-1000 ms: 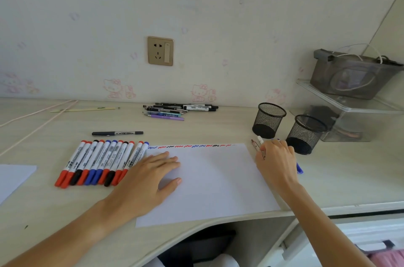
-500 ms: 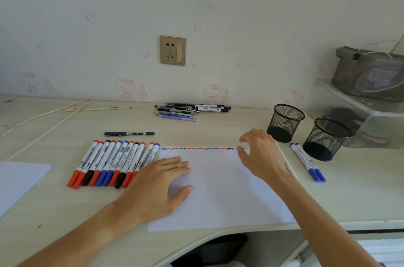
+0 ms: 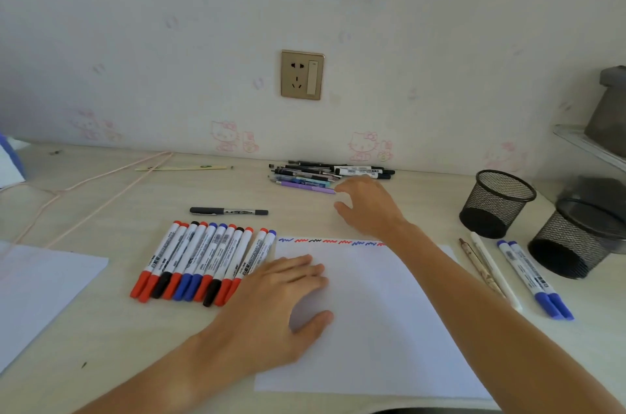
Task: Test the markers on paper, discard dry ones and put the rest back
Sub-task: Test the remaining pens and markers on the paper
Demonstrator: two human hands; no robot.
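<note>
Pens (image 3: 325, 173) by wall just beyond right hand (image 3: 367, 207), grip open, empty.

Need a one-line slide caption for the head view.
Left hand flat on test paper; empty right hand reaches toward pen pile by wall.

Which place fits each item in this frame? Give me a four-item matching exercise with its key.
Items:
1. left hand
2. right hand
3. two blue-capped markers
4. row of markers

Places:
A. left of the test paper
B. flat on the paper's left part
C. right of the paper, in front of the mesh cups
D. open, near the pen pile by the wall

Pairs: 1-B, 2-D, 3-C, 4-A
</note>
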